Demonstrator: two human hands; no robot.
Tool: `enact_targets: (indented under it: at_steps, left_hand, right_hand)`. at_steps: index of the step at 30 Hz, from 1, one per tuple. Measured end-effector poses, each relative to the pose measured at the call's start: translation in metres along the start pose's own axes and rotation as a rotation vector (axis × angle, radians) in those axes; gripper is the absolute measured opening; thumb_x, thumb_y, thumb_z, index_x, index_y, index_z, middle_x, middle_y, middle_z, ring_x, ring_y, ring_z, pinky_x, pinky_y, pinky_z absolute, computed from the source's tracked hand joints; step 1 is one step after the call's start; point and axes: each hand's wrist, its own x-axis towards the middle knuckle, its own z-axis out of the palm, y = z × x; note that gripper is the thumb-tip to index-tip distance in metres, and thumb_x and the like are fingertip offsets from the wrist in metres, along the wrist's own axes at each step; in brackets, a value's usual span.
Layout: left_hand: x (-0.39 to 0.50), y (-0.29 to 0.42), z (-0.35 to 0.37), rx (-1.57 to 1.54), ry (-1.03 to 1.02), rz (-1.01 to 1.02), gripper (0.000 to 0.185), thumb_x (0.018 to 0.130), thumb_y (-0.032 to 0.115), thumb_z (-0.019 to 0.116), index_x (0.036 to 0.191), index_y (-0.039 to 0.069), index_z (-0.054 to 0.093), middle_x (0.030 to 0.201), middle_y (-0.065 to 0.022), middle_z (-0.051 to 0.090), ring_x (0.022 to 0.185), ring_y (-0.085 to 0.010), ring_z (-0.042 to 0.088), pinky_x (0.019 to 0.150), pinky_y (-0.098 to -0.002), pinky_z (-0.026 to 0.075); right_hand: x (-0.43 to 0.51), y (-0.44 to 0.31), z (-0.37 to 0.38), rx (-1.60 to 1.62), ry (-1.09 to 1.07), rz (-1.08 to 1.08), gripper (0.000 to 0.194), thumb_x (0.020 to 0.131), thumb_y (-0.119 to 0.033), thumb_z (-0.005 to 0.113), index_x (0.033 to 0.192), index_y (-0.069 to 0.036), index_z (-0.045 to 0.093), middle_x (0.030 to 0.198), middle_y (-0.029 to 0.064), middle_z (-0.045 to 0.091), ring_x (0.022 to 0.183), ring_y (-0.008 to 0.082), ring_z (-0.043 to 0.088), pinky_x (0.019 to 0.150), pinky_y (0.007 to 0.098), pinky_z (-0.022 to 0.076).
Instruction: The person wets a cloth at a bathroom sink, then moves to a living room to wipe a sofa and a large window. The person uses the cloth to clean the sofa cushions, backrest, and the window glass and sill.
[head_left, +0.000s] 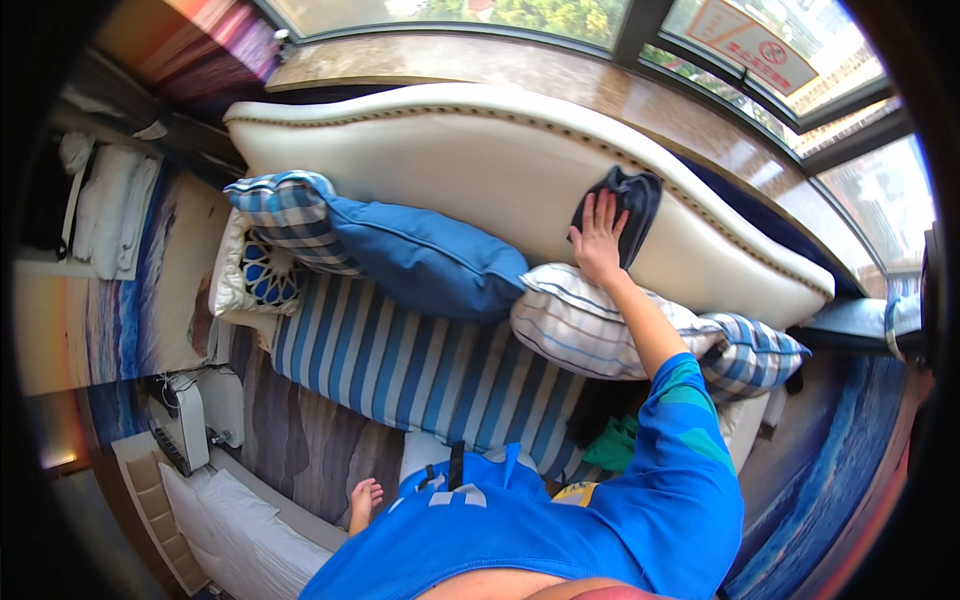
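Note:
My right hand lies flat over a folded dark cloth, pressing it to the cream leather backrest of a sofa. The fingers point up towards the studded top edge. Below that wrist is a white striped cushion, partly hidden by my forearm. My left hand hangs low by my side above the floor, holding nothing, its fingers loosely bent. A plain blue cushion and a blue checked cushion lean on the backrest's left part.
Blue and grey stripes cover the sofa seat. A green cloth lies at its right end, close to my body. Another checked cushion sits far right. Behind the backrest runs a stone windowsill. A bed stands lower left.

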Motion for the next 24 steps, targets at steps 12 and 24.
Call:
enact_targets:
  at_steps: [12,24]
  left_hand:
    - [0.021,-0.053,-0.060,-0.167,0.086,-0.163,0.032,0.104,0.029,0.049,0.126,0.010,0.059,0.111,-0.0119,0.068,0.095,-0.0225,0.067,0.077,-0.0367,0.056]
    - [0.021,-0.029,-0.089,-0.262,0.173,-0.193,0.033,0.104,0.027,0.045,0.130,0.010,0.056,0.116,-0.0136,0.066,0.101,-0.0234,0.066,0.081,-0.0364,0.055]
  right_hand:
    - [0.201,-0.234,0.092,-0.144,-0.190,-1.039,0.080,0.082,-0.038,0.069,0.152,-0.016,0.036,0.161,0.0025,0.028,0.149,0.0199,0.025,0.123,0.0438,0.0160]
    - [0.303,-0.445,0.206,-0.120,-0.288,-1.186,0.058,0.096,-0.036,0.047,0.150,-0.018,0.039,0.159,0.0022,0.034,0.150,0.0181,0.022,0.124,0.0477,0.0084]
